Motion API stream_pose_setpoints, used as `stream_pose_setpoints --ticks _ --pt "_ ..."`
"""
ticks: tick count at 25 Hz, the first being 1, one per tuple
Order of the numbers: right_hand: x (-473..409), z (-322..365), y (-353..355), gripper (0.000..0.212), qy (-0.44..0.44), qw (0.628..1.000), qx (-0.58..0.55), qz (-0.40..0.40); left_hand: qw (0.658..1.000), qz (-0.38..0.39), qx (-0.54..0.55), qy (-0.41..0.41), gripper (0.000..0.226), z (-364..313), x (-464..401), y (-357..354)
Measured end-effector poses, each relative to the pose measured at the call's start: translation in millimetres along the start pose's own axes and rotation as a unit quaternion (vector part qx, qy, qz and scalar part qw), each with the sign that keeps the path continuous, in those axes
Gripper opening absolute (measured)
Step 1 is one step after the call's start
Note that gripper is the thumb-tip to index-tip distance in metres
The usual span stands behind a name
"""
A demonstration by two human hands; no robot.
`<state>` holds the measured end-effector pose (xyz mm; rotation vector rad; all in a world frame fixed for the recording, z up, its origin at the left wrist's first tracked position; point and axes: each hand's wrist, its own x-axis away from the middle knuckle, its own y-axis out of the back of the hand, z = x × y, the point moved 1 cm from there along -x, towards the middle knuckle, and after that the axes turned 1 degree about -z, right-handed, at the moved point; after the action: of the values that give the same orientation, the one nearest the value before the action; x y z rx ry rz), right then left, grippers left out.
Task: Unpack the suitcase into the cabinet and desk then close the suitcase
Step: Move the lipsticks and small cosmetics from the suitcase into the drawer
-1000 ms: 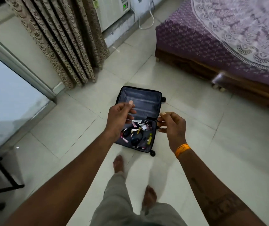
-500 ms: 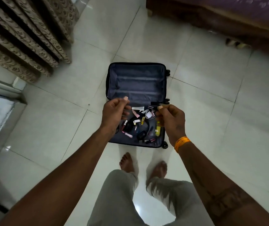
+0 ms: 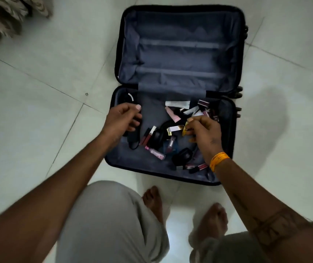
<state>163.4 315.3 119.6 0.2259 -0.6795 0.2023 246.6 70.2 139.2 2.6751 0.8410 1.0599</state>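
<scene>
We see the suitcase (image 3: pixel 178 54) open on the floor at twelve o'clock, its cosmetics (image 3: pixel 154 152) still unpacked. Our left hand (image 3: pixel 122 121) hovers loosely curled, empty; whether our right hand (image 3: pixel 204 133) pinches anything is unclear.

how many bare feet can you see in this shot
2. One foot stands on the floor tile just below the near edge of the open suitcase, beside the grey trouser leg. The other foot is to its right, lower in the frame.

small items (image 3: pixel 172 137) in suitcase (image 3: pixel 178 54), on floor (image 3: pixel 38 82)
</scene>
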Motion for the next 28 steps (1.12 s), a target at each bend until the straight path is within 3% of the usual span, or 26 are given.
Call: stream_pose_setpoints --ticks 4,7,9,11,15,18,21,23,28 --pt "-47.7 -58.0 -20.4 0.011 0.001 1.0 -0.021 0.01 0.989 0.087 -0.107 -0.045 0.022 47.7 -58.7 -17.3" --pt "-70.3 -78.2 -6.4 0.014 0.013 0.999 -0.037 -0.002 0.951 0.189 -0.227 -0.093 0.019 55.5 -85.9 -38.2" --pt "-77.6 -83.5 11.0 0.016 0.031 0.999 -0.005 -0.026 0.924 0.215 -0.283 -0.14 0.015 38.9 -94.1 -55.1" --pt "-76.7 -86.7 27.2 0.014 0.038 0.998 0.02 -0.042 0.912 0.233 -0.283 -0.184 0.013 23.4 -92.4 -84.3" --pt "-60.7 -99.9 52.8 0.015 0.033 0.995 0.063 -0.068 0.904 0.26 -0.277 -0.197 0.01 32.6 -61.9 -161.7" --pt "-56.6 -121.6 67.4 0.016 0.01 0.98 0.175 -0.089 0.863 0.258 -0.365 -0.235 0.005 67.3 -49.6 -196.0" --pt "-56.7 -145.8 72.4 0.017 0.029 0.933 0.34 -0.111 0.819 0.201 -0.454 -0.288 0.008 80.9 -49.0 -213.3" --pt "-58.8 -153.6 62.8 0.019 0.041 0.91 0.395 -0.118 0.824 0.146 -0.456 -0.302 0.013 79.6 -50.5 -222.8" --pt "-73.3 -168.4 34.6 0.02 0.055 0.869 0.478 -0.118 0.9 0.039 -0.344 -0.264 0.009 80.4 -62.0 -227.9"
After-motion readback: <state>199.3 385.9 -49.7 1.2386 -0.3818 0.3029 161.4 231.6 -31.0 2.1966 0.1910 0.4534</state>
